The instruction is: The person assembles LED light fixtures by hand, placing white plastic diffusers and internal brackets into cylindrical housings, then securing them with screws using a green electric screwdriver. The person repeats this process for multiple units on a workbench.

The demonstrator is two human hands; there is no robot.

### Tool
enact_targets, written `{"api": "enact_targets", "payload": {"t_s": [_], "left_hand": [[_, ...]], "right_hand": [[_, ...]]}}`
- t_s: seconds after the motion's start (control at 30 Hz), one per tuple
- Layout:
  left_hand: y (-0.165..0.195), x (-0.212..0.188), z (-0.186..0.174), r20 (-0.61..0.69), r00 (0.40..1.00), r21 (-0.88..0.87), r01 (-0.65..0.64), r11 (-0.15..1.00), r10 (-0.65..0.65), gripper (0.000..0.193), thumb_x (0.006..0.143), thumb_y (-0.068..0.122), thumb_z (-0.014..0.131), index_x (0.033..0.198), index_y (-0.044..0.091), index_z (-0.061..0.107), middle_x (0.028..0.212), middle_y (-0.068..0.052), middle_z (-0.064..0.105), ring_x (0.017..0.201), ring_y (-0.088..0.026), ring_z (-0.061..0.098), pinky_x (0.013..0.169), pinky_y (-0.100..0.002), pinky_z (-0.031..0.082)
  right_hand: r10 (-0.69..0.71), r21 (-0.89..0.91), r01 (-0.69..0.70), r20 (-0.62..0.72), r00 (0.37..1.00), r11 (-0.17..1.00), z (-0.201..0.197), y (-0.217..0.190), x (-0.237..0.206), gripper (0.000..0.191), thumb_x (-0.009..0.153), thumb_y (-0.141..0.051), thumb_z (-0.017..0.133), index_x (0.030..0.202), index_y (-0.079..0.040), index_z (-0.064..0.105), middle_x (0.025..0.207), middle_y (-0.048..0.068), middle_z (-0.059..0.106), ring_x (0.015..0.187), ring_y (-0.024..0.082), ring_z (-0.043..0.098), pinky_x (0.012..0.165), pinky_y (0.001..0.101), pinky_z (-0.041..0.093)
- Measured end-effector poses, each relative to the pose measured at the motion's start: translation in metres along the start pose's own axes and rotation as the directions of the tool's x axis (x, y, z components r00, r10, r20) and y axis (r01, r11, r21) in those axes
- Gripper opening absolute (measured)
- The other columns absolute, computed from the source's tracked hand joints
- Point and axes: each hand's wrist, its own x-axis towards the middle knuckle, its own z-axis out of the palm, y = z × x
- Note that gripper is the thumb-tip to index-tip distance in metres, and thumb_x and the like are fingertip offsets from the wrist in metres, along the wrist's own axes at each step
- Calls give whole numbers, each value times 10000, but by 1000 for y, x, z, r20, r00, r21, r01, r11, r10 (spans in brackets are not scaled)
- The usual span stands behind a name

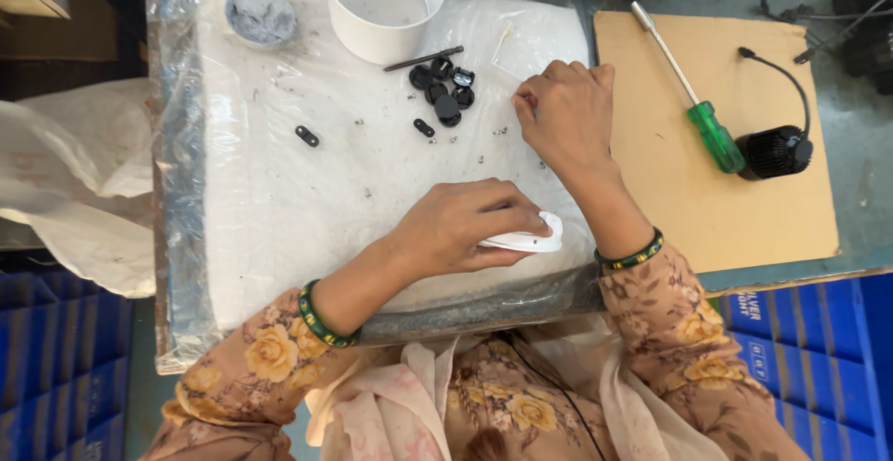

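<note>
On the plastic-covered pad [279,200], the left hand [460,228] curls closed over a white oval cover [530,238] near the front edge. Farther back, the right hand [567,112] pinches something tiny, likely a screw; best pinched firmly, cover kept flat.
</note>
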Motion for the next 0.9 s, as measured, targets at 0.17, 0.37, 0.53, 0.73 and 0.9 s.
{"api": "enact_targets", "payload": {"t_s": [0.17,0.37,0.53,0.73,0.9], "left_hand": [[0,2,2,-4,998,-14,58,998,-58,431,830,245,825,1220,186,653,1060,12,669,942,-218,678,763,-345,557],[-1,0,4,-4,999,-3,39,999,-39,451,837,260,828,1235,190,626,1073,14,677,957,-216,680,781,-343,561],[-1,-1,5,8,998,-1,58,998,-58,504,828,268,831,1270,180,605,1077,2,678,960,-230,681,785,-352,563],[-1,-2,6,4,997,-20,81,997,-81,517,842,261,832,1293,177,594,1114,-16,697,981,-243,698,805,-359,574],[-1,-5,7,-41,996,-11,83,996,-84,574,828,264,841,1324,152,575,1153,-52,697,1006,-262,710,823,-368,579]], "right_hand": [[-64,60,69,-78,995,996,-2,4,-13,40,895,-156,796,924,-144,772,912,17,670,927,230,604,930,428,355],[-131,5,132,-95,987,991,-1,9,-17,38,934,-140,795,957,-144,765,944,-3,676,939,213,600,980,413,351],[-116,179,129,-79,990,975,-14,8,-14,32,906,-127,788,927,-118,764,907,14,681,926,206,610,967,422,348],[29,929,-332,332,943,160,-80,9,-51,42,950,-123,732,960,-83,721,1035,53,681,1052,156,622,972,363,455],[-112,916,-366,386,916,163,-95,-4,-88,63,928,-79,738,977,-41,746,1177,105,636,1123,202,544,1004,346,406]]}}
